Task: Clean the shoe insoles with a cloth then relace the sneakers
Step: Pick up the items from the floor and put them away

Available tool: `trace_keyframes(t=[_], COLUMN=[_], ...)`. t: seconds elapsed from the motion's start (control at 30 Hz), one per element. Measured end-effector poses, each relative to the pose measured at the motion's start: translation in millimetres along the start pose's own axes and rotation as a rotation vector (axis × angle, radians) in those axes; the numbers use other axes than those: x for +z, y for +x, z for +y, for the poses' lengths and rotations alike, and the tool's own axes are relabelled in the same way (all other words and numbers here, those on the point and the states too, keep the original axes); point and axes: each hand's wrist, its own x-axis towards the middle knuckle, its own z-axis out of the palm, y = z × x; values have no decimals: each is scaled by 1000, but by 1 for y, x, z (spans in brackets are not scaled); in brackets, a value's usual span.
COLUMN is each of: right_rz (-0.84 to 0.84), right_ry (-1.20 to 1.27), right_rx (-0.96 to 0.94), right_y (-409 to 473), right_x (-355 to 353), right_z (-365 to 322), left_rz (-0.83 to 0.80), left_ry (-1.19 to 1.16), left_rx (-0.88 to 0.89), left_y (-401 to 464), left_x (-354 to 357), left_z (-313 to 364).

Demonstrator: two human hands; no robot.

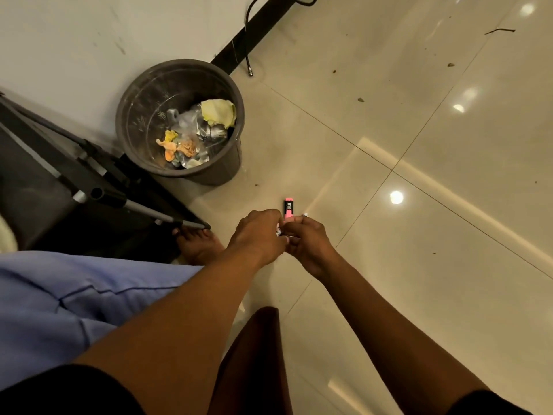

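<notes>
My left hand (257,235) and right hand (309,244) were held together above the tiled floor (419,205), knuckles nearly touching. The fingers of both hands were curled inward and pinched a small whitish object (279,232) between them; only slivers of it showed at the left fingertips and above the right thumb, so I could not tell what it was. No finger was spread.

A pink lighter (288,208) with a black label appeared just beyond the fingertips, its lower end hidden behind my hands. Whether it lay on the floor or was held by my fingers I could not tell.

The insoles, cloth and sneakers were out of frame.

A grey bin (179,121) holding wrappers and scraps stood against the wall, beyond and left of my hands. A folded black stand (98,187) lay at the left edge of the floor, with my bare foot (199,245) beside its tip.
</notes>
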Motion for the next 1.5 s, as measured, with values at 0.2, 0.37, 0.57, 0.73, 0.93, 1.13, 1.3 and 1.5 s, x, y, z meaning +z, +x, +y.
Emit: trace_keyframes(t=[0.2,0.37,0.57,0.73,0.93,1.13,1.3,1.5], right_rz=[-116,363,338,251,282,326,227,-104], right_ry=[96,-562,-1335,-1552,-1568,-1354,-1119,-1156], right_rx=[-33,-297,-323,-294,-247,-189,-325,-529], right_y=[-3,31,78,94,94,74,40,-44], right_x=[19,-10,-54,-50,-56,-64,-12,85], right_z=[-1,13,17,14,19,7,-46,-133], left_rz=[159,119,75,76,55,78,118,260], left_ry=[125,110,141,116,136,137,64,66], left_rx=[-54,-89,-136,-140,-115,-81,-19,120], left_y=[4,-5,-13,-12,-15,-17,-24,-80], left_x=[-16,-12,-15,-14,-15,-41,-83,-167], left_z=[2,0,-7,-3,-3,3,10,8])
